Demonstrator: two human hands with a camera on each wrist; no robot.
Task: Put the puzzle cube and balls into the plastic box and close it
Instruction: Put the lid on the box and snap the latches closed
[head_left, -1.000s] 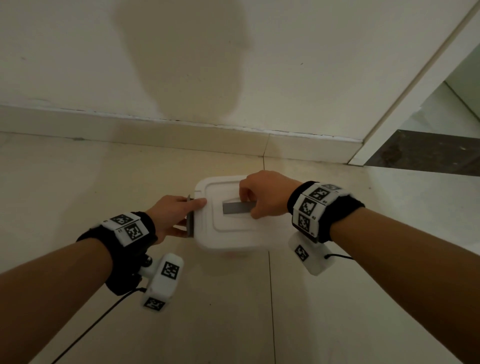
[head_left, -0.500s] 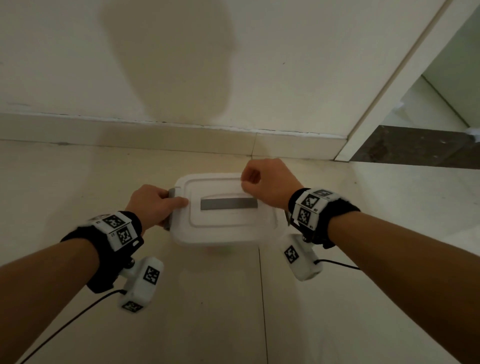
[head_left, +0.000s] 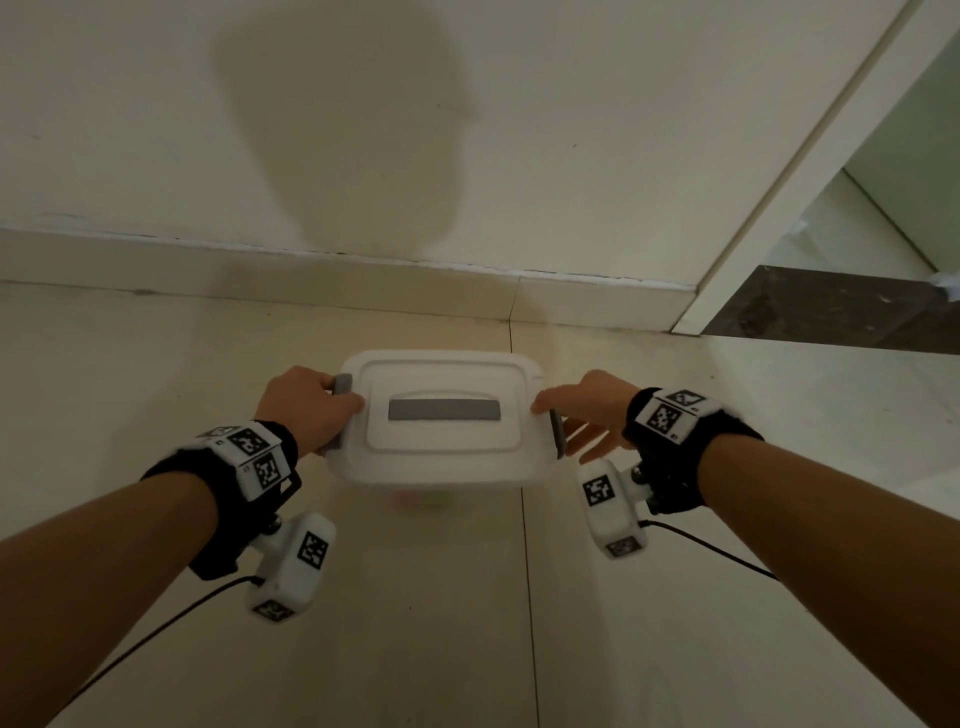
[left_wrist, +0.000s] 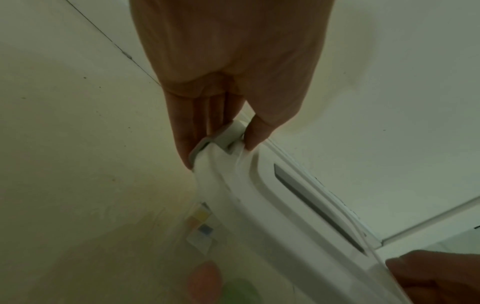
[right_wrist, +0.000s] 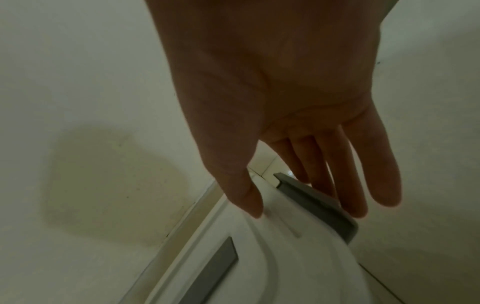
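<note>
Plastic box (head_left: 439, 467), white and translucent with its lid (head_left: 441, 410) seated on top, sits on the pale tiled floor (head_left: 415, 623) near the foot of a wall, between the person's two hands. A flat grey handle strip (head_left: 443, 409) runs across the middle of the lid. Through the cloudy side wall, in the left wrist view, the coloured squares of the puzzle cube (left_wrist: 200, 228) show faintly, with a pinkish ball (left_wrist: 205, 281) and a green ball (left_wrist: 239, 292) beside it, so the contents look to be inside.

The left hand (head_left: 306, 410) pinches the grey left latch (head_left: 342, 385) at the box's left end, thumb on the lid edge and fingers curled behind the clip. The right hand (head_left: 592, 410) is open, fingers straight, its thumb touching the lid's right edge and its fingers just beside the grey right latch (head_left: 558, 434), which stands out from the side, seemingly not yet snapped down.

The box looks light and smooth, with thin walls that may flex; on glossy tile it could slide when pushed from one side. The end clips seem the best places to hold, pressing both ends together so each hand braces the other.
</note>
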